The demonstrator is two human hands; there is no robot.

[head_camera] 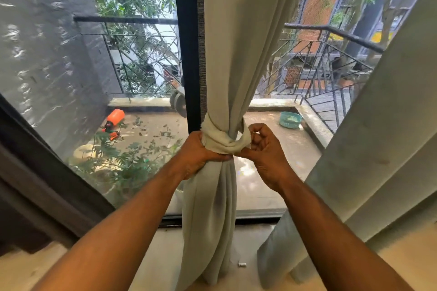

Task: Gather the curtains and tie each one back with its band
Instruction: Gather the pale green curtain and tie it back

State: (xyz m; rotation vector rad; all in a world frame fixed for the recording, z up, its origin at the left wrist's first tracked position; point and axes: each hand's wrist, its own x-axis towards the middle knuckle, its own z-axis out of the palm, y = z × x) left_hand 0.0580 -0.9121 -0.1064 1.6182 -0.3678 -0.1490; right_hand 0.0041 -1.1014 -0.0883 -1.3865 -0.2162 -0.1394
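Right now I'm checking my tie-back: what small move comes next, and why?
Probably draw the band ends snug. It already wraps the gathered middle curtain; the left hand grips bunch and band, the right hand pinches the end where they meet, unfastened.

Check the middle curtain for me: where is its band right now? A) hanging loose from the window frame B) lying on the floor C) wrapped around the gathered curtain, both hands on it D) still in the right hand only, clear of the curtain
C: the band circles the gathered middle curtain, with the left hand and right hand pinching it at the front.
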